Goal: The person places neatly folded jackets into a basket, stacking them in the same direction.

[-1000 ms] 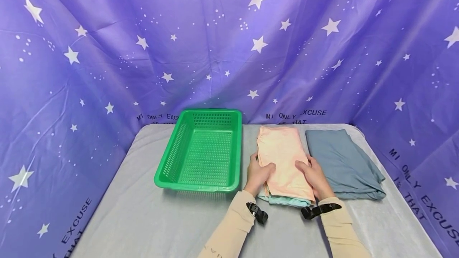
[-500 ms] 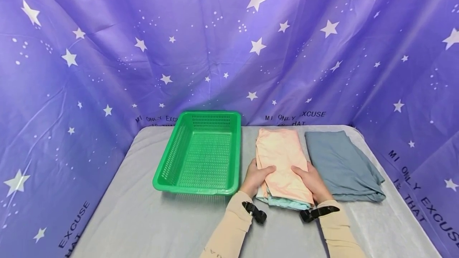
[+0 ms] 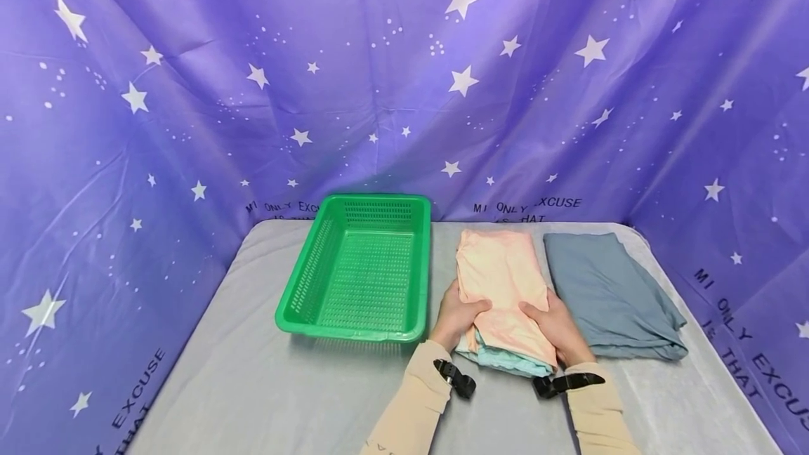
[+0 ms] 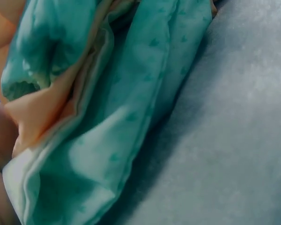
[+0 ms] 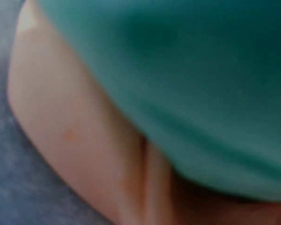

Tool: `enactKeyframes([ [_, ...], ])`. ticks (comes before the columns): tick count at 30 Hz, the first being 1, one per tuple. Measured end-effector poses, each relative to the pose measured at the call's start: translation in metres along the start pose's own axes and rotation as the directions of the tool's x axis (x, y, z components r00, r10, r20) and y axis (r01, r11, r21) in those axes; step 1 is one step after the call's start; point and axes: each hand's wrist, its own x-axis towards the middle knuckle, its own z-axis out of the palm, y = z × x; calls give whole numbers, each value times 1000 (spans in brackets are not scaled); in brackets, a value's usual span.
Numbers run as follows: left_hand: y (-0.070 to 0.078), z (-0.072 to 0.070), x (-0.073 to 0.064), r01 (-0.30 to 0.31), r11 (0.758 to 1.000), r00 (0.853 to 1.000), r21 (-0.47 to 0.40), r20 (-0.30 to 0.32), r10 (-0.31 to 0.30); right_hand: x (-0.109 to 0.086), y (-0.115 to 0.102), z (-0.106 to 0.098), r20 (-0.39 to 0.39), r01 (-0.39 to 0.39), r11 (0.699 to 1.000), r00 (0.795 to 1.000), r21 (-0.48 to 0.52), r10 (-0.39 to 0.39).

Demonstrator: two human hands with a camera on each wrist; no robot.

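Note:
A folded peach garment lies over folded teal cloth, whose near edge pokes out below it in the head view. My left hand grips the left side of this stack, thumb on top and fingers beneath. On the opposite side my right hand holds it the same way. The left wrist view shows layered teal fabric with a small pattern, and peach cloth between its folds. Close up in the right wrist view, teal fabric rests against the fingers. The hidden underside may touch the table; I cannot tell.
An empty green perforated basket stands left of the stack. To the right lies a folded blue-grey cloth, near the right hand. All of it is on a grey-covered table, with a purple starry curtain behind.
Both hands and the peach and teal stack have shifted slightly toward me. More teal shows at the near edge, and the peach cloth creases more between the thumbs. Basket and blue-grey cloth stay put.

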Motion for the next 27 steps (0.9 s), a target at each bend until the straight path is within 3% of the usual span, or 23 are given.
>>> enactKeyframes([
  [6, 0, 1, 0, -1, 1000, 1000, -3, -16, 1, 0, 0, 2, -12, 12, 1000, 1000, 0, -12],
  [15, -2, 1, -3, 3, 995, 1000, -103, 2, -3, -5, -6, 5, -60, 15, 1000, 998, 21, -13],
  [20, 3, 0, -12, -30, 987, 1000, -156, -1, 31, -11, -15, 4, -58, 51, 996, 997, 75, -47],
  [27, 22, 3, -27, -120, 983, 993, -137, -30, 117, -25, -32, -1, -71, 91, 989, 994, 116, -83],
])
